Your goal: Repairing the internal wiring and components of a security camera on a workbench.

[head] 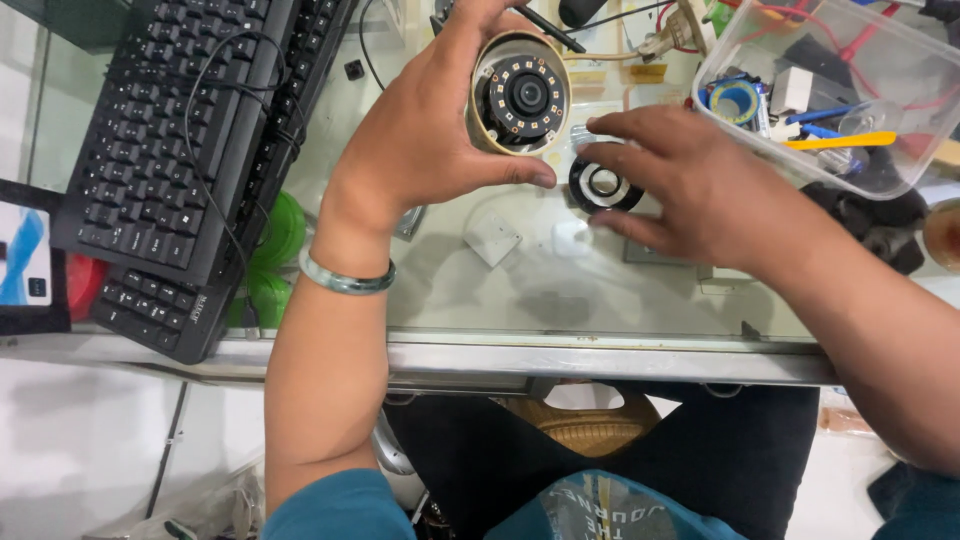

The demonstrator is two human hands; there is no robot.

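Above the glass desk (500, 300), dome camera (520, 95) gripped in left hand (430, 140); right hand (690, 185) open over black ring (603, 185).

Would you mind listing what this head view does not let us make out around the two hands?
- Back of the dome camera: hidden by the left hand holding it.
- Black ring on the glass table: partly covered by the right hand; contact unclear.
- Clear plastic box: cut off by the top and right edges; contents jumbled.
- Keyboard legends: too small.
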